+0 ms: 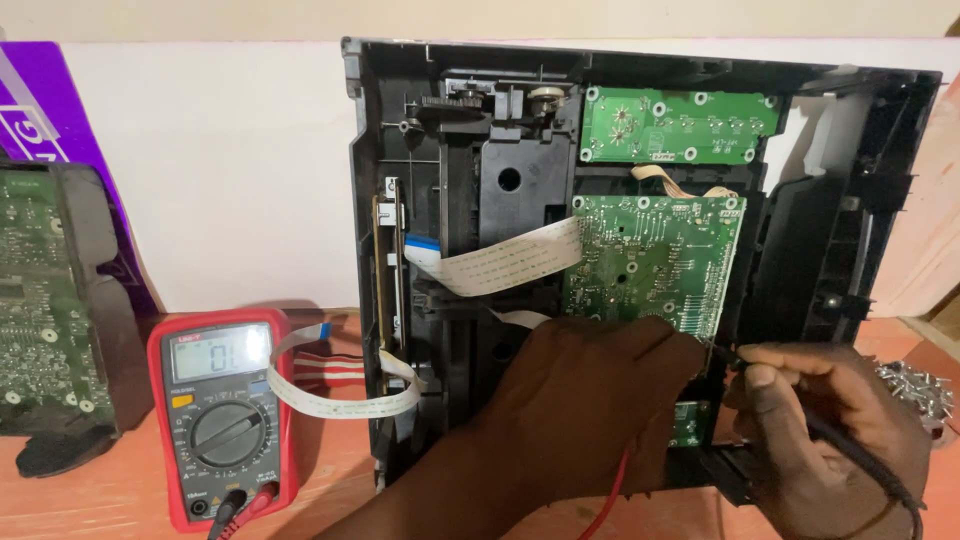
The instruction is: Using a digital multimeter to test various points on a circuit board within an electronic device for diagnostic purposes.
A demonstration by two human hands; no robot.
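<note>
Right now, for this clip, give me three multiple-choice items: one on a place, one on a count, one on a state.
1. Where is the red multimeter?
A. left of the black chassis
B. on top of it
C. right of it

2. How many green circuit boards are mounted inside the chassis?
A. one
B. at least two
C. none

3. What does the right hand hold?
A. nothing
B. a screwdriver
C. a black probe

Answers:
1 A: it lies on the table, left of the chassis.
2 B: the upper board and the larger board show.
3 C: its fingers pinch the probe beside the left hand.
</note>
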